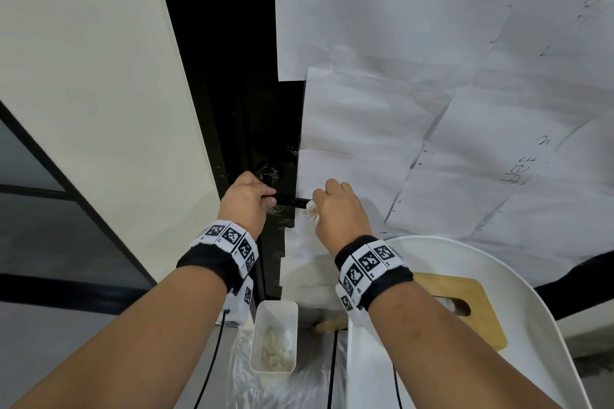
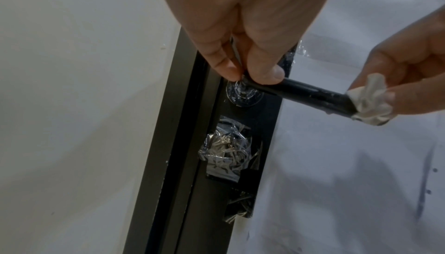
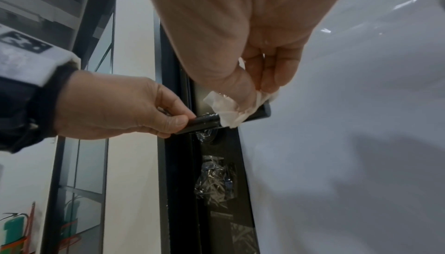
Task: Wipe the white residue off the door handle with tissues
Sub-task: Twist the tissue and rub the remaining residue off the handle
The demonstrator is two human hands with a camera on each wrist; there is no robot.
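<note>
Even, soft indoor light, faint shadows on the paper; wrist views blurred, edges bowed by wide-angle lenses.

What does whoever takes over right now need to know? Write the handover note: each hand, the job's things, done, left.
Left hand: pinches the black door handle near its pivot end, steadying it.
Right hand: holds a crumpled tissue wrapped round the handle's free end.
Nearby: a white bin below holds crumpled white material; a wooden tissue box sits on a white tray at the right.
Done: the middle of the handle looks mostly black.
Left: faint white specks along the bar in the left wrist view; the state under the tissue and the fingers is hidden. Wipe those, then bin the tissue.
</note>
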